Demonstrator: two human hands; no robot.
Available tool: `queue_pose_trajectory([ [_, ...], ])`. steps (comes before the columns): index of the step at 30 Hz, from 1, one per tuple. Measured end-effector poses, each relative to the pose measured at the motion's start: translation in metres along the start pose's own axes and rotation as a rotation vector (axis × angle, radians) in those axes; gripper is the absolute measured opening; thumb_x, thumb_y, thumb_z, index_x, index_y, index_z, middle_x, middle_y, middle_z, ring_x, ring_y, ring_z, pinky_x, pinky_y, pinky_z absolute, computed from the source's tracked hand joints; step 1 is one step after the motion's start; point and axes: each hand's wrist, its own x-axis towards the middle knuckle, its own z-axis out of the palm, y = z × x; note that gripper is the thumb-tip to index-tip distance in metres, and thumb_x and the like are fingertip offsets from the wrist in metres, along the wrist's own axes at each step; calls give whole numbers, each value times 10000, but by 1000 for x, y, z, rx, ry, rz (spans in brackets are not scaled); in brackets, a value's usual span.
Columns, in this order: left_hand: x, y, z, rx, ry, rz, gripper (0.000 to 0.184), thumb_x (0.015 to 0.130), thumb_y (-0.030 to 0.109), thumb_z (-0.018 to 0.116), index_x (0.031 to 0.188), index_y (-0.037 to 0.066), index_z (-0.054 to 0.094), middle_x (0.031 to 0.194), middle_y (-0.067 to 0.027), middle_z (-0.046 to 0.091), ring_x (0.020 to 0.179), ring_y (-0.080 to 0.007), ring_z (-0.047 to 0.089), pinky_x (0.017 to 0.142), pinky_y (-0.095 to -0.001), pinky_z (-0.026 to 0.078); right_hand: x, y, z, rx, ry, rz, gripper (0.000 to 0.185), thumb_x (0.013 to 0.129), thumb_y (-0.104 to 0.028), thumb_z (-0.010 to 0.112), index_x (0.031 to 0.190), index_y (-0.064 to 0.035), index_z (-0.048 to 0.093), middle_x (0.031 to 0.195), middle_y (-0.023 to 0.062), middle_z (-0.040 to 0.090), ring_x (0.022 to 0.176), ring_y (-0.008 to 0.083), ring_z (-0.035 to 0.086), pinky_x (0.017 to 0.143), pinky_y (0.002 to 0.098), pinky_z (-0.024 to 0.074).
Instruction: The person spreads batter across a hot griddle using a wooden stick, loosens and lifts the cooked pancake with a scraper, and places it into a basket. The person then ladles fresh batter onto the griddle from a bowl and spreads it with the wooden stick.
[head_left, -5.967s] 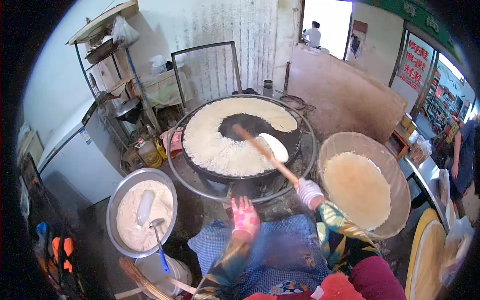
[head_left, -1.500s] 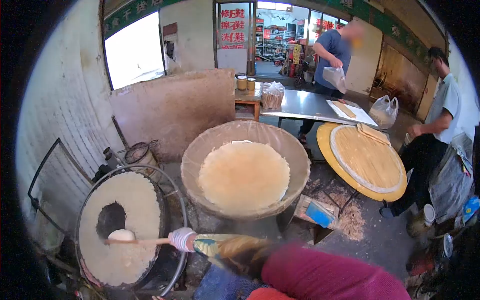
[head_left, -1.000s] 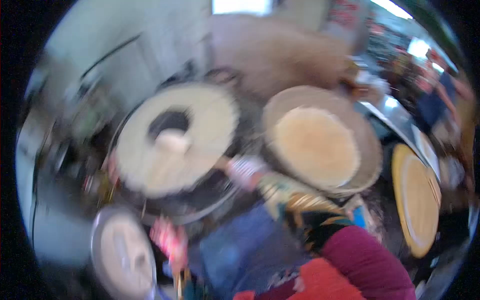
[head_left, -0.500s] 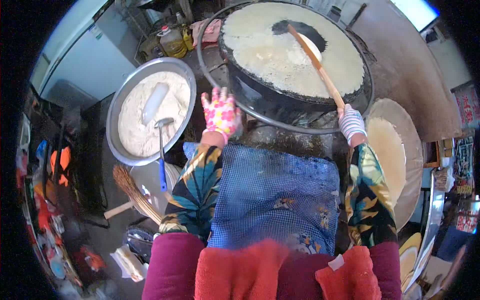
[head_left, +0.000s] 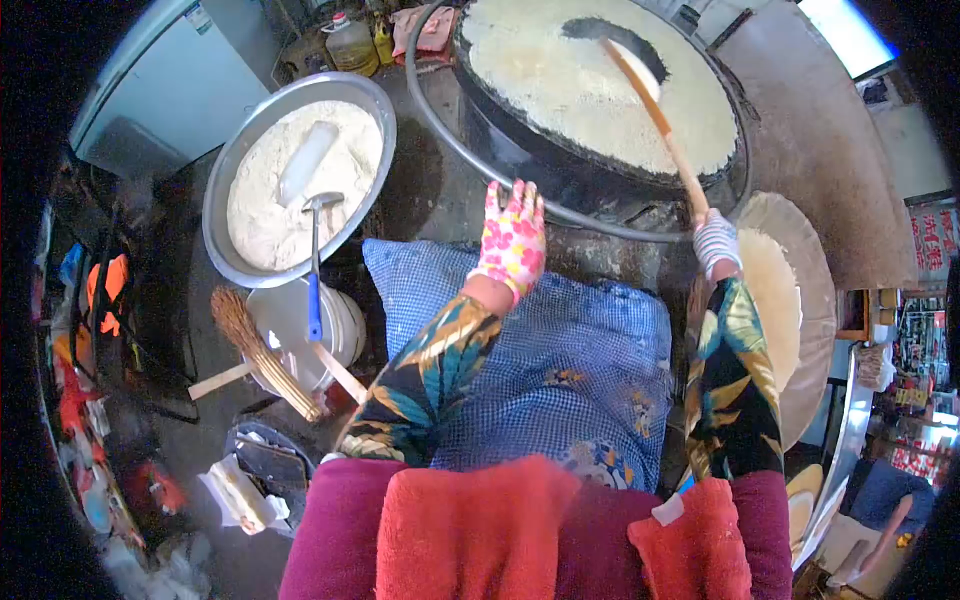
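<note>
Our batter sheet (head_left: 540,80): pale, rough-edged, around dark griddle (head_left: 530,137) patch. We count one sheet, one wooden paddle (head_left: 660,122), gripped in right hand (head_left: 717,246); left hand (head_left: 513,240) open.

The dark floor (head_left: 185,440) carries a white bucket (head_left: 346,325) and pale freezer (head_left: 165,85).

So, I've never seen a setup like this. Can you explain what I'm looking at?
There's no machine here: these are a person's own gloved hands, seen by one camera worn on the head, looking forward and down. The right hand has its grip on a wooden stick reaching over a round black griddle, mostly covered by a pale layer. The left hand is open and holds nothing. On the picture's left, a metal bowl contains a pale mixture and a blue-handled ladle.
</note>
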Motion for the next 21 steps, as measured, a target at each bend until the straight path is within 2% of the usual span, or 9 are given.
queue_pose_trajectory([
  [3,2,-19,-4,-49,-11,-42,591,806,326,518,1281,-17,437,1381,-147,385,1330,-274,279,1080,-567,96,-4,-29,-28,19,21,-9,286,905,-306,467,861,-34,542,775,251,599,762,432,581,643,490,461],
  [5,3,-32,-1,-92,-9,-61,580,792,312,530,1262,-21,457,1371,-154,397,1320,-276,297,1080,-563,103,-8,-34,-25,-12,-30,-46,295,904,-330,449,902,-47,533,819,246,617,800,425,593,697,496,470],
  [10,10,-56,-2,-78,47,-118,511,785,316,532,1192,9,531,1328,-143,452,1280,-284,360,1070,-560,128,26,2,-2,-41,-17,20,291,902,-332,445,910,-58,543,829,245,620,809,416,602,702,496,479],
  [11,9,-61,-1,-52,55,-126,501,788,318,533,1185,13,539,1326,-138,456,1279,-284,361,1068,-559,133,23,1,-5,-17,50,-69,232,900,-264,481,849,-43,530,748,244,596,723,431,579,615,484,460],
  [13,8,-69,0,-52,-4,-148,514,801,320,516,1200,-4,520,1341,-140,438,1299,-277,334,1077,-562,102,14,-8,-11,18,82,-92,216,899,-244,480,852,-39,531,738,244,590,710,434,573,601,482,456],
  [15,13,-81,7,5,20,-180,480,798,316,542,1174,18,544,1331,-118,452,1274,-276,363,1058,-572,151,12,1,1,23,-31,-99,296,889,-336,454,935,-56,540,855,248,619,842,424,590,760,499,462],
  [16,15,-88,10,19,31,-189,483,796,318,546,1177,22,543,1339,-112,445,1272,-273,365,1057,-573,156,12,4,1,28,-78,-71,301,884,-339,461,935,-54,541,851,248,620,836,421,592,749,496,466],
  [17,15,-94,14,60,51,-185,482,806,330,538,1183,31,542,1352,-103,434,1284,-280,351,1056,-574,163,21,22,17,-25,-14,-45,305,884,-340,465,922,-49,547,843,248,621,828,419,594,736,492,470],
  [21,31,-108,13,-17,35,-277,468,818,312,547,1207,54,527,1334,-109,452,1288,-311,341,1057,-575,169,25,6,-15,37,11,-32,302,882,-349,479,888,-56,552,816,239,622,783,407,601,700,501,471],
])
